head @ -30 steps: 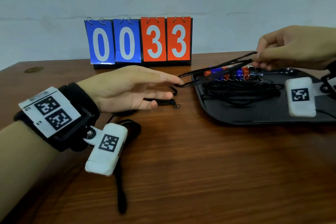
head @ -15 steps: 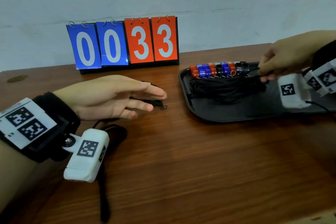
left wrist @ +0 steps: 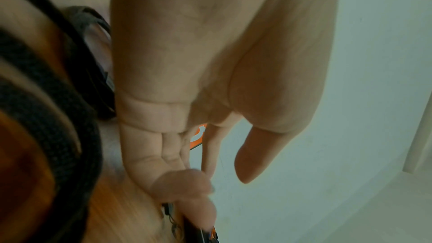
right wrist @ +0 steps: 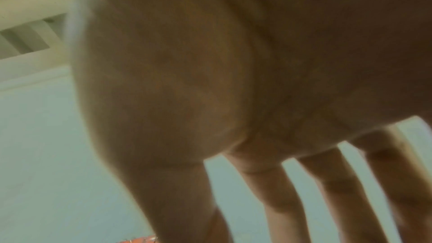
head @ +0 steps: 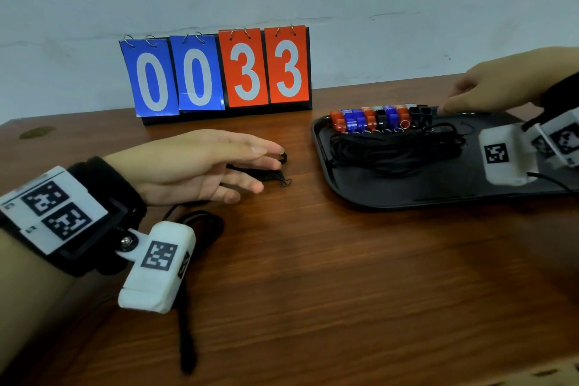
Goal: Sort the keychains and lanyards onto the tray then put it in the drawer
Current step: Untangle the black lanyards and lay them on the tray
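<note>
My left hand lies flat on the table with straight fingers on a black lanyard, whose clip end pokes out past the fingertips. In the left wrist view the same hand shows straight fingers above the lanyard clip. The black tray sits at the right. Along its far edge runs a row of red, blue and black keychains, with a pile of black lanyards in front of it. My right hand hovers over the tray's far edge, fingers loose and holding nothing; the right wrist view shows its fingers spread.
A flip scoreboard reading 0033 stands at the back against the wall. A black strap trails from under my left wrist toward the table's near edge. Bare wooden tabletop lies in front of the tray.
My right hand carried a black lanyard from mid-air down onto the tray's pile and let it go. My left hand stayed on the lanyard on the table.
</note>
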### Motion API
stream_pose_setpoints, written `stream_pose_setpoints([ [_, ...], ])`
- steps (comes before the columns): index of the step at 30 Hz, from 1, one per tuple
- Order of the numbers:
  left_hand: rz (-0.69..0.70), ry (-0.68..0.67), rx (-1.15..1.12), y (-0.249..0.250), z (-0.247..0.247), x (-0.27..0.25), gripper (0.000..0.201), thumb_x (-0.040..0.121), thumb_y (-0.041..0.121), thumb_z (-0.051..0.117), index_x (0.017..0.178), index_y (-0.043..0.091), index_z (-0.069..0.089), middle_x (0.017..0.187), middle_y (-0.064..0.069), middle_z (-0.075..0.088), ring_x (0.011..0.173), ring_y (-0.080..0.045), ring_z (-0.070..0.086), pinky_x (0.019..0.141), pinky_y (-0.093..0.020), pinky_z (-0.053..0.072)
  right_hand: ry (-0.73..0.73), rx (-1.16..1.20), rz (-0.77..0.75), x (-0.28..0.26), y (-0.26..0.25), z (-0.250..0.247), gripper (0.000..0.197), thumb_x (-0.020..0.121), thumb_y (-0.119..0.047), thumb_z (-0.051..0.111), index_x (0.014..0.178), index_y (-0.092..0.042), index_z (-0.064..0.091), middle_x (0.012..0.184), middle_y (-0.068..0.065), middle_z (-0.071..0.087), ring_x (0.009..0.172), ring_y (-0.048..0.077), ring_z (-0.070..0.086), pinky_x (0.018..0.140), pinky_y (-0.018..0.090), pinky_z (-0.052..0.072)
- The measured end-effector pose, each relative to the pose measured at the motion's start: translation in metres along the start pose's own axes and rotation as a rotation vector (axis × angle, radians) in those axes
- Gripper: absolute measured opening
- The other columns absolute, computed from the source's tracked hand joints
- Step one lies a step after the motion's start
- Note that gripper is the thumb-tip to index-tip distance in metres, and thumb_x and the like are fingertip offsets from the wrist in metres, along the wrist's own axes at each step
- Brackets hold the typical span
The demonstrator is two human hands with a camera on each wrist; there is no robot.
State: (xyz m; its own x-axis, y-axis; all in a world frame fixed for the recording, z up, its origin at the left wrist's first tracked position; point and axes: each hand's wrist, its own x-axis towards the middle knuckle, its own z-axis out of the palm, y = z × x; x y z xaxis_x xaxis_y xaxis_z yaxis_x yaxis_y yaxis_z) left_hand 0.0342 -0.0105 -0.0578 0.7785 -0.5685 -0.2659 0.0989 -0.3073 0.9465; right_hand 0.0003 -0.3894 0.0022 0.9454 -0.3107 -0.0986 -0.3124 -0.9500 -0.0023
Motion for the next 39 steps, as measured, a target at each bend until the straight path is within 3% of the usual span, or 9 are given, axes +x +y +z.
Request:
stream_pose_setpoints([
  [5, 0.07, 0.07, -0.078, 0.006, 0.003, -0.006, 0.039, 0.091, 0.024, 0.064, 0.129, 0.018, 0.07, 0.129, 0.0, 0.072, 0.085, -0.013, 0.071, 0.062, -0.021, 0.056, 0.08, 0.174, -0.197, -0.021, -0.012, -0.011, 0.032, 0.093, -0.057, 0.053, 0.099, -0.029, 0.068, 0.091, -0.007, 0.065, 0.08, 0.008, 0.056, 0.088, 0.036, 0.039],
  [8, 0.039, 0.091, -0.086, 0.009, 0.007, -0.009, 0.032, 0.1, 0.021, 0.058, 0.13, 0.017, 0.069, 0.131, -0.002, 0.07, 0.092, -0.016, 0.074, 0.061, -0.021, 0.057, 0.074, 0.422, -0.378, -0.028, -0.029, -0.01, 0.027, 0.095, -0.053, 0.052, 0.099, -0.034, 0.072, 0.106, -0.013, 0.07, 0.101, 0.011, 0.065, 0.098, 0.035, 0.046],
  [11, -0.01, 0.034, -0.053, 0.01, 0.011, -0.011, 0.038, 0.096, 0.026, 0.062, 0.132, 0.014, 0.067, 0.136, -0.001, 0.067, 0.097, -0.018, 0.074, 0.061, -0.022, 0.058, -0.116, 0.943, -0.506, -0.041, -0.059, -0.008, 0.021, 0.099, -0.032, 0.056, 0.096, -0.023, 0.074, 0.11, -0.006, 0.072, 0.112, 0.015, 0.063, 0.093, 0.032, 0.049],
  [16, -0.058, -0.034, -0.015, 0.009, 0.014, -0.012, 0.053, 0.079, 0.034, 0.07, 0.126, 0.009, 0.07, 0.134, 0.001, 0.069, 0.099, -0.021, 0.073, 0.06, -0.023, 0.058, -0.417, 1.345, -0.551, -0.055, -0.111, -0.002, 0.012, 0.086, -0.026, 0.069, 0.092, -0.015, 0.072, 0.104, 0.003, 0.072, 0.096, 0.017, 0.064, 0.083, 0.029, 0.051],
  [19, -0.076, -0.026, 0.01, 0.008, 0.014, -0.01, 0.045, 0.088, 0.032, 0.066, 0.127, 0.008, 0.069, 0.129, 0.001, 0.072, 0.095, -0.017, 0.073, 0.06, -0.021, 0.057, -0.566, 1.439, -0.536, -0.057, -0.135, 0.011, 0.014, 0.085, -0.026, 0.072, 0.096, -0.018, 0.072, 0.106, 0.002, 0.073, 0.096, 0.016, 0.066, 0.076, 0.026, 0.053],
  [23, -0.062, -0.023, 0.067, 0.005, 0.014, -0.008, 0.032, 0.103, 0.025, 0.057, 0.125, 0.006, 0.069, 0.125, 0.001, 0.074, 0.089, -0.014, 0.072, 0.06, -0.02, 0.056, -0.602, 1.506, -0.49, -0.057, -0.152, 0.029, 0.011, 0.093, -0.025, 0.067, 0.099, -0.019, 0.073, 0.108, 0.002, 0.072, 0.096, 0.016, 0.066, 0.077, 0.025, 0.053],
  [31, -0.025, -0.042, 0.097, -0.001, 0.017, -0.005, 0.02, 0.102, 0.017, 0.059, 0.114, 0.007, 0.072, 0.113, -0.003, 0.075, 0.086, -0.012, 0.071, 0.062, -0.019, 0.057, -0.621, 1.512, -0.434, -0.058, -0.159, 0.064, 0.035, 0.088, -0.021, 0.072, 0.12, -0.007, 0.069, 0.104, 0.007, 0.068, 0.094, 0.016, 0.063, 0.083, 0.028, 0.051],
  [35, -0.049, -0.055, 0.007, -0.001, 0.015, -0.005, 0.021, 0.103, 0.008, 0.057, 0.119, 0.005, 0.07, 0.111, -0.008, 0.075, 0.09, -0.015, 0.073, 0.074, -0.025, 0.063, -0.604, 1.53, -0.419, -0.054, -0.16, 0.066, 0.018, 0.09, -0.02, 0.072, 0.106, -0.013, 0.074, 0.099, 0.003, 0.068, 0.089, 0.014, 0.062, 0.079, 0.026, 0.049],
  [39, -0.059, -0.063, -0.048, -0.002, 0.014, -0.003, 0.027, 0.1, 0.0, 0.058, 0.125, -0.003, 0.067, 0.11, -0.016, 0.075, 0.093, -0.019, 0.075, 0.085, -0.029, 0.062, -0.61, 1.551, -0.423, -0.053, -0.158, 0.067, 0.025, 0.09, -0.02, 0.07, 0.114, -0.012, 0.073, 0.101, 0.003, 0.067, 0.09, 0.014, 0.062, 0.079, 0.027, 0.049],
])
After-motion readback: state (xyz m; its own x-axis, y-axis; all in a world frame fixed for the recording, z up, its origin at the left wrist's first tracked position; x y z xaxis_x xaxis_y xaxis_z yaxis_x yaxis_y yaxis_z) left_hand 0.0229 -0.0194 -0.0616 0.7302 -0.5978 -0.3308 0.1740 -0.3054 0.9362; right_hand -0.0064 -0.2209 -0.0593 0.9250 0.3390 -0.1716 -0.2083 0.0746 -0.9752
